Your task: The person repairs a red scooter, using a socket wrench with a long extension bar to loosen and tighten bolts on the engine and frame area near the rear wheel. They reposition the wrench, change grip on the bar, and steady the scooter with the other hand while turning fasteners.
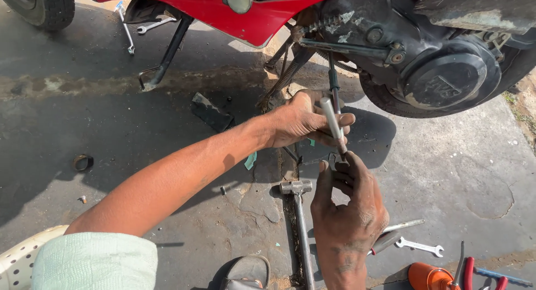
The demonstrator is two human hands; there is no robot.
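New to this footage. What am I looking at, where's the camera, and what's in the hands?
There is one picture, from a camera worn on a person's head, looking down at their two bare hands. No robot is involved.

The left hand grips a slim metal rod, angled downwards. The right hand meets the rod's lower tip with its fingers; whether it grips anything small there I cannot tell.

Ahead stands a red scooter with its dark engine cover and stand.

On the concrete ground lie a hammer, a spanner, an orange oil can, red-handled pliers, a dark ring and another spanner near the front wheel.
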